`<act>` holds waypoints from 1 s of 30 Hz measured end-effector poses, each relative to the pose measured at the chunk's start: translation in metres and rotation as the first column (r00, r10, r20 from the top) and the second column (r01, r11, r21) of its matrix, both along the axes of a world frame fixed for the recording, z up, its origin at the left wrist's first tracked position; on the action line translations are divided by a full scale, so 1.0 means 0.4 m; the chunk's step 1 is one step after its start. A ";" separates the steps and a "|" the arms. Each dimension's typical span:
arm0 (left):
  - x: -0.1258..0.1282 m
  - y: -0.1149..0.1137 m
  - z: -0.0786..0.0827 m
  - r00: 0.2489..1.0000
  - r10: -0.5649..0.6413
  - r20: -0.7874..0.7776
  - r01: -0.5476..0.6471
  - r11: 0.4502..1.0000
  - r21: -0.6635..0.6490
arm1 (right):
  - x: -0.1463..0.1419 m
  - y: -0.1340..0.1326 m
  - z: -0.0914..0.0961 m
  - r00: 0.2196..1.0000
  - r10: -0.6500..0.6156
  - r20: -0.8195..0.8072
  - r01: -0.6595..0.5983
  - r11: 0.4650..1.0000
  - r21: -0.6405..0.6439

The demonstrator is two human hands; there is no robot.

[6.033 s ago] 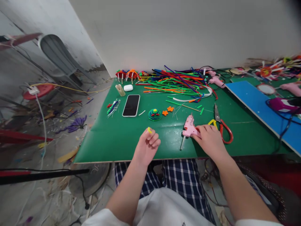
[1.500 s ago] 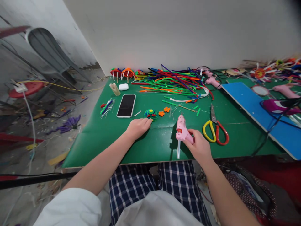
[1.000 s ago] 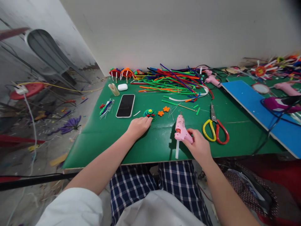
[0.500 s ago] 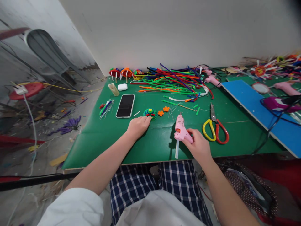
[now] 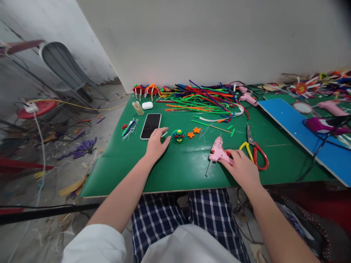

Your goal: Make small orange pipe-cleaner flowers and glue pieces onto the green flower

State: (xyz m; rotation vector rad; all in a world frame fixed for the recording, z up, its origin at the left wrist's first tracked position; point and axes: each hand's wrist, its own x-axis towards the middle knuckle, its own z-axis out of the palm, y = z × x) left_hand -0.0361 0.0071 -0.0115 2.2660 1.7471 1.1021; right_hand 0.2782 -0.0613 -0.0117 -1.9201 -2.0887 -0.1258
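Note:
My left hand (image 5: 155,144) lies on the green table (image 5: 131,171) with its fingers stretched forward, open, the tips at the near corner of a black phone (image 5: 150,125) and beside a short white stick (image 5: 165,134). Just right of it sits a round green coiled craft piece (image 5: 179,136) with a yellow centre. My right hand (image 5: 241,168) rests closed over the handle of a pink glue gun (image 5: 217,153), which lies on the table with its nozzle pointing away and a glue stick trailing toward me. Yellow-and-red scissors (image 5: 256,152) lie right beside that hand.
A heap of coloured pipe cleaners (image 5: 205,98) fills the back of the table, with two orange flowers (image 5: 193,132), a white earbud case (image 5: 147,105) and small mushroom-like crafts (image 5: 145,90). A blue board (image 5: 296,122) and more glue guns lie right. A chair (image 5: 65,69) and red stool (image 5: 40,107) stand left.
My left hand has slid left from the green craft piece to the phone's corner. My right hand has laid the glue gun down flat, nearer the scissors. The view shifted slightly.

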 end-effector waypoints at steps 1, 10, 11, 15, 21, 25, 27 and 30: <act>-0.001 0.005 0.002 0.997 -0.068 0.024 0.069 0.997 -0.031 | 0.004 0.001 0.008 0.999 0.024 0.029 -0.024 1.000 0.002; 0.009 0.051 0.007 0.916 -0.398 0.043 0.396 0.883 -0.251 | -0.250 0.023 0.140 0.906 0.240 -0.349 -0.206 0.970 0.132; 0.012 0.055 0.006 0.912 -0.406 0.053 0.405 0.878 -0.255 | -0.296 0.037 0.136 0.895 0.224 -0.387 -0.210 0.975 0.078; 0.018 0.062 -0.001 0.907 -0.420 0.034 0.416 0.880 -0.228 | -0.411 0.086 0.073 0.904 0.056 -0.424 -0.117 0.986 -0.118; 0.019 0.062 -0.011 0.930 -0.358 -0.089 0.335 0.921 -0.199 | -0.420 0.112 0.005 0.881 -0.104 -0.461 0.036 0.987 -0.154; 0.023 0.062 -0.012 0.935 -0.326 -0.140 0.296 0.934 -0.197 | -0.429 0.128 0.001 0.863 -0.132 -0.487 0.059 0.985 -0.162; 0.024 0.063 -0.013 0.939 -0.306 -0.158 0.271 0.940 -0.207 | -0.435 0.135 0.001 0.857 -0.146 -0.494 0.071 0.983 -0.168; 0.024 0.065 -0.015 0.943 -0.283 -0.173 0.241 0.943 -0.227 | -0.438 0.140 0.001 0.851 -0.173 -0.496 0.092 0.979 -0.183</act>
